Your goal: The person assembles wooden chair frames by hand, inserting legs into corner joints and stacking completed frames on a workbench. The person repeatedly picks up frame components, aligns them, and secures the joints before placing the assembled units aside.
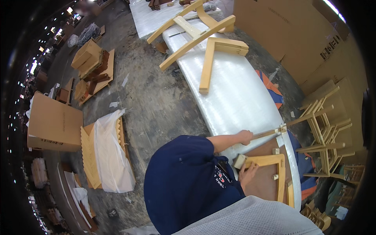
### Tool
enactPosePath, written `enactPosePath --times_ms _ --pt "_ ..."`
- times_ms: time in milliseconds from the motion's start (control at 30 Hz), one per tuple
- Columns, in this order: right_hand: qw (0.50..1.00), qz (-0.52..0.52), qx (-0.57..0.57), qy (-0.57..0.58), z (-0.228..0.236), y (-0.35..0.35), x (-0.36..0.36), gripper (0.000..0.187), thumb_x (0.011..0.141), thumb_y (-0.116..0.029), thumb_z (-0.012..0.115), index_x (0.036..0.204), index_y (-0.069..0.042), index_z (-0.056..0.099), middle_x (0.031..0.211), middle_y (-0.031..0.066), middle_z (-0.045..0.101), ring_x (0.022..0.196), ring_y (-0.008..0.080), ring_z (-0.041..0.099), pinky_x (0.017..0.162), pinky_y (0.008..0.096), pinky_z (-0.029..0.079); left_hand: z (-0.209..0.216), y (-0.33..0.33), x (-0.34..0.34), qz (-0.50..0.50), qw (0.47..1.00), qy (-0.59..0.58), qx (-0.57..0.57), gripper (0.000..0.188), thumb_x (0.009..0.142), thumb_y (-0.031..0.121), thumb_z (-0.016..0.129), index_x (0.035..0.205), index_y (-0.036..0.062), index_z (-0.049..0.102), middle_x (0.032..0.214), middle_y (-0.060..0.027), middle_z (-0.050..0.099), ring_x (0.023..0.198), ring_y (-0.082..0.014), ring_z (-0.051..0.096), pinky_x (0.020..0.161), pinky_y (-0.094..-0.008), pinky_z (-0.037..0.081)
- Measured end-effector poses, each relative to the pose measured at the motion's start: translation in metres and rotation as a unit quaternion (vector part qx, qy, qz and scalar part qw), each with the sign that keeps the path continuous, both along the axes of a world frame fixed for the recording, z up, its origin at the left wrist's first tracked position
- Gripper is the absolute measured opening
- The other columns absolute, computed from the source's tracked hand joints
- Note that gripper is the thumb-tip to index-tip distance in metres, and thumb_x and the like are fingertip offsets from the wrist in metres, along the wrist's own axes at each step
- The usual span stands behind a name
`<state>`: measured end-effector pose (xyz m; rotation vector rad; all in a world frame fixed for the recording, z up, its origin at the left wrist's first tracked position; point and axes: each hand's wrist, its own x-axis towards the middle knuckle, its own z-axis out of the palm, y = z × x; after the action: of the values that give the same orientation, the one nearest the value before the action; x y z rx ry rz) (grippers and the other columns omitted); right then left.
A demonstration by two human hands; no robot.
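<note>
My left hand is closed round the handle of what looks like a hammer, held over the padded bench. Its pale head points to the right. Curled over one end of an angled pale wooden frame is my right hand. Against that end sits a small beige block. The frame lies on a brown board. Small pale blocks stand beside the frame's corner. A second wooden piece lies at the board's right edge.
The film-wrapped bench carries an L-shaped wooden part and a larger wooden frame farther off. Stacked chair frames stand at right, by big cardboard sheets. On the left floor are a carton and film-covered wooden parts.
</note>
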<state>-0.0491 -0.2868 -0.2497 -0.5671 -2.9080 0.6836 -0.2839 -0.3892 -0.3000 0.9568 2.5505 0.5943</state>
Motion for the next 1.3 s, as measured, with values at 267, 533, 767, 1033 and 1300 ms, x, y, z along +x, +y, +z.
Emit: enactPosePath --times_ms 267,533,767,1033,1300 --pt "0.979 0.185 -0.008 0.091 -0.017 0.080 0.010 0.052 0.089 -0.023 0.065 0.134 -0.001 0.050 0.143 0.0265 0.039 0.124 0.0462 0.044 0.104 0.0497 0.039 0.046 0.007 0.035 0.054 0.991 -0.050 -0.115 0.056 0.079 0.033 0.064 0.124 0.0009 0.056 0.114 -0.0204 0.062 0.106 -0.0359 0.061 0.087 -0.0510 0.050" --pt "0.957 0.239 -0.053 0.154 0.005 0.077 0.039 0.036 0.088 -0.013 0.065 0.120 0.001 0.058 0.124 0.0225 0.056 0.111 0.0399 0.057 0.095 0.0437 0.048 0.076 -0.093 0.132 0.350 0.933 0.028 0.073 0.048 0.086 0.032 0.062 0.125 0.0044 0.057 0.122 -0.0184 0.054 0.113 -0.0342 0.056 0.093 -0.0502 0.046" --pt "0.795 0.581 -0.162 -0.066 -0.009 -0.032 0.055 0.032 0.090 -0.019 0.066 0.115 -0.001 0.061 0.102 0.0174 0.066 0.087 0.0318 0.067 0.076 0.0387 0.053 -0.030 -0.235 0.329 0.613 0.772 -0.079 0.148 0.037 0.085 0.028 0.061 0.105 -0.0032 0.066 0.100 -0.0231 0.065 0.095 -0.0382 0.062 0.084 -0.0488 0.049" --pt "0.638 0.750 0.011 -0.174 0.013 -0.191 0.043 0.039 0.088 -0.029 0.067 0.118 -0.004 0.063 0.098 0.0158 0.069 0.087 0.0306 0.068 0.077 0.0389 0.053 -0.125 -0.290 0.642 0.862 0.445 -0.220 0.105 0.039 0.086 0.037 0.062 0.099 0.0011 0.072 0.101 -0.0196 0.070 0.091 -0.0343 0.067 0.082 -0.0447 0.052" --pt "0.538 0.786 0.002 -0.305 -0.035 -0.367 0.151 0.040 0.088 -0.028 0.065 0.117 -0.001 0.064 0.101 0.0202 0.070 0.093 0.0317 0.069 0.081 0.0384 0.053 -0.163 -0.280 0.840 0.938 0.245 -0.195 0.148 0.037 0.081 0.030 0.060 0.097 -0.0004 0.072 0.094 -0.0204 0.071 0.087 -0.0362 0.068 0.081 -0.0448 0.054"
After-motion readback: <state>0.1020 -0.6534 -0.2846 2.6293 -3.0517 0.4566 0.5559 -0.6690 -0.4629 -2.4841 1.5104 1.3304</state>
